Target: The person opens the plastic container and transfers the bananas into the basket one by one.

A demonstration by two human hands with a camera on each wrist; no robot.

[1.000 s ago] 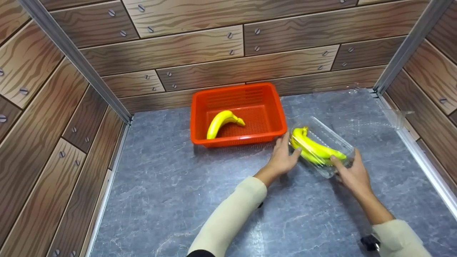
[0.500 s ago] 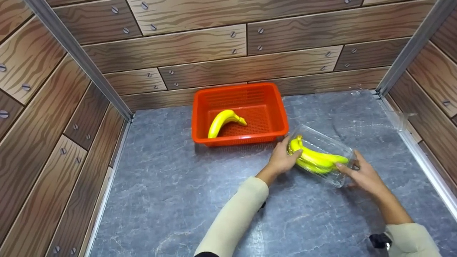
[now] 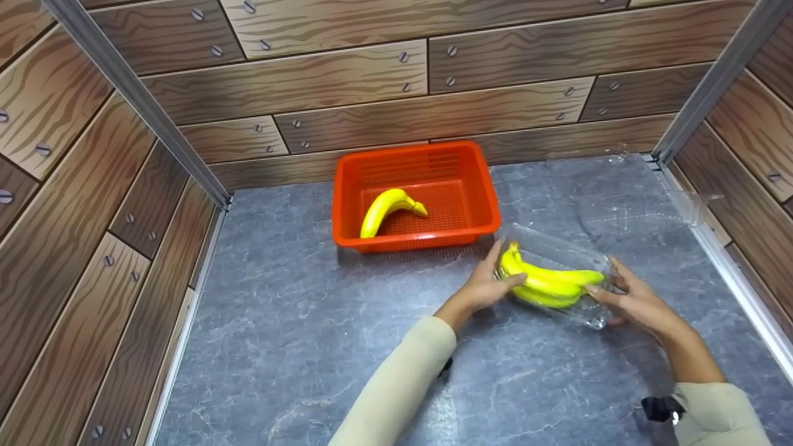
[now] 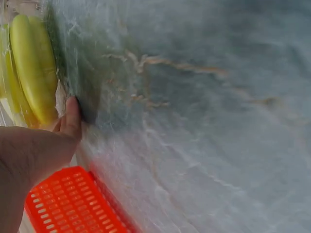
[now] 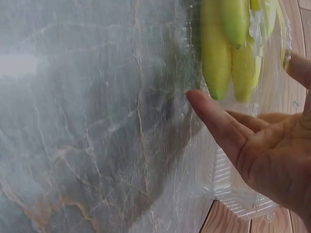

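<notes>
A clear plastic box point(image 3: 593, 317) with a bunch of yellow bananas point(image 3: 548, 284) in it is between my two hands. My left hand point(image 3: 481, 287) grips its left end, thumb on the near side and fingers reaching behind. At the opposite end my right hand point(image 3: 641, 306) holds the box the same way. In the left wrist view the bananas point(image 4: 30, 68) show through the plastic beside my thumb. Greenish banana tips point(image 5: 228, 58) face my right hand in the right wrist view. Whether the box touches the table is hard to tell.
An orange-red plastic basket point(image 3: 416, 240) stands behind the left hand, with a single banana point(image 3: 385, 212) inside. Another clear plastic piece point(image 3: 695, 207) lies near the right wall. Wood-patterned panels point(image 3: 347, 105) enclose the grey marbled tabletop point(image 3: 297, 347).
Both hands have turned the box clockwise and drawn it slightly nearer, so it lies more crosswise. The right hand has moved right and a little nearer. The basket has stayed in place.
</notes>
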